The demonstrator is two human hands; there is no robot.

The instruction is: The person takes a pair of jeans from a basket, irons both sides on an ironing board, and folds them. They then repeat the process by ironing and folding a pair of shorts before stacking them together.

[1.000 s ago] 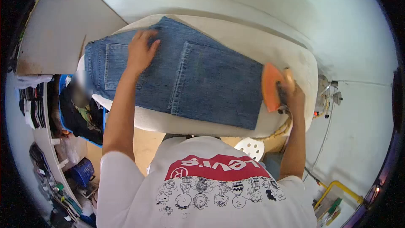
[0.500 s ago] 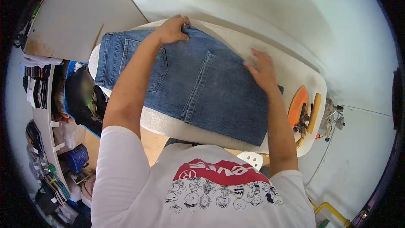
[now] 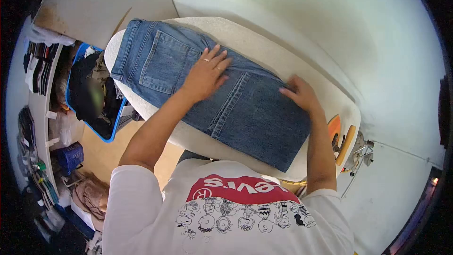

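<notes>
Folded blue jeans (image 3: 269, 123) lie along a pale padded ironing board (image 3: 231, 30), waistband at the left and a back pocket facing up. My left hand (image 3: 206, 73) rests flat on the denim near the far edge, just right of the pocket, fingers spread; rings show on it. At the far edge of the folded leg, my right hand (image 3: 303, 95) touches the cloth, its thumb apart from its bent fingers. Part of the fingertips is out of sight there. An orange-soled iron (image 3: 334, 126) with a wooden-coloured handle (image 3: 347, 145) sits beyond my right forearm.
A blue-rimmed basket (image 3: 109, 138) of dark clothes stands left of the board. Shelves (image 3: 43, 106) with folded clothes run along the left side, with a small blue basket (image 3: 71, 157). A white wall (image 3: 377, 61) closes off the far and right sides.
My left hand has left its hold at the jeans' far edge and lies spread on them. My right hand has come down onto the far edge. The view has shifted a little.
</notes>
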